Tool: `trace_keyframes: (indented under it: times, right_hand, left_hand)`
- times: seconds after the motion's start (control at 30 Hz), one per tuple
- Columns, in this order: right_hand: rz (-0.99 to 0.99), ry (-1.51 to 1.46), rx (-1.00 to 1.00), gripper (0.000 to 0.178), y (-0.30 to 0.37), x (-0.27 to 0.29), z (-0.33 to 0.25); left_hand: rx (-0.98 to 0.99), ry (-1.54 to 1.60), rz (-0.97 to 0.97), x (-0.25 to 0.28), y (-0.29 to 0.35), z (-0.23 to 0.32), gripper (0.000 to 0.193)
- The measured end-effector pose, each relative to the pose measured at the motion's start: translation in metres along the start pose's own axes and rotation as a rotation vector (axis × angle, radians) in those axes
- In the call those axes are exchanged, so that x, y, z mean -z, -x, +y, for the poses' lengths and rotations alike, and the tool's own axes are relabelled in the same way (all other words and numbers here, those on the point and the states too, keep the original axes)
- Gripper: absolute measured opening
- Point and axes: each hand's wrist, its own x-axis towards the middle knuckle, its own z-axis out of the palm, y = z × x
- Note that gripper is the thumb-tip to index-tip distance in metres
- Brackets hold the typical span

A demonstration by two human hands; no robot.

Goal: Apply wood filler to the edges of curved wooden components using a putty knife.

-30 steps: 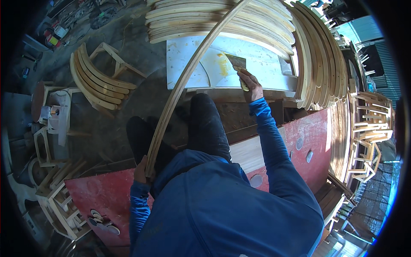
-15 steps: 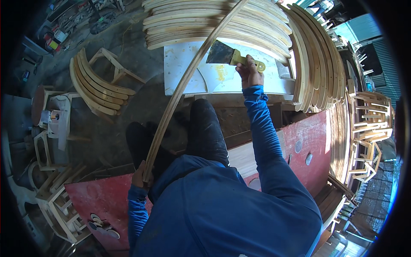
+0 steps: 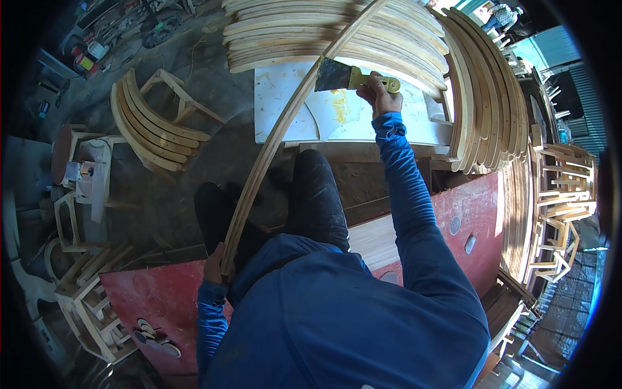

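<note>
A long, curved wooden strip slants across the view, from beside my lap up over the pile of curved pieces at the far side. My left hand is closed around its near end. In my right hand is a wide putty knife with a yellow-green handle, fingers wrapped round the grip. The blade's left edge meets the strip's side near the upper middle. Under the knife lies a white board with yellowish smears. Behind it, curved wooden pieces are stacked in several layers.
More curved pieces stand stacked at the right. Another small bundle rests at the left by a wooden frame. A red board lies beneath me, with small discs on it. Wooden frames are piled far right; a person is in the background.
The putty knife's blade has come against the wooden strip, with a slight shift of my right hand. My left hand keeps its grip on the near end. The whole view has shifted slightly.
</note>
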Motion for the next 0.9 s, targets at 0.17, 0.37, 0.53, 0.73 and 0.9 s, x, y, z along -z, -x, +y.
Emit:
trace_keyframes:
  times: [0.17, 0.37, 0.53, 0.73, 0.9]
  right_hand:
    - [-0.172, 0.412, 0.187, 0.036, -0.007, -0.018, -0.036]
    - [-0.364, 1.021, 0.819, 0.023, 0.02, -0.048, -0.055]
    - [-0.487, 1.153, 1.023, 0.026, 0.058, -0.051, -0.022]
    - [-0.681, 1.457, 1.135, 0.041, 0.09, -0.039, 0.017]
    - [-0.677, 1.335, 0.979, 0.038, 0.089, -0.033, -0.016]
  left_hand:
    - [-0.036, -0.055, 0.026, -0.004, 0.003, 0.0, 0.05]
    - [-0.05, -0.072, 0.034, 0.0, 0.003, -0.002, 0.047]
    - [-0.035, -0.046, -0.008, 0.0, 0.003, -0.001, 0.048]
    - [-0.015, -0.062, 0.001, -0.002, 0.006, 0.001, 0.049]
    - [-0.042, -0.08, 0.032, -0.003, 0.005, -0.002, 0.048]
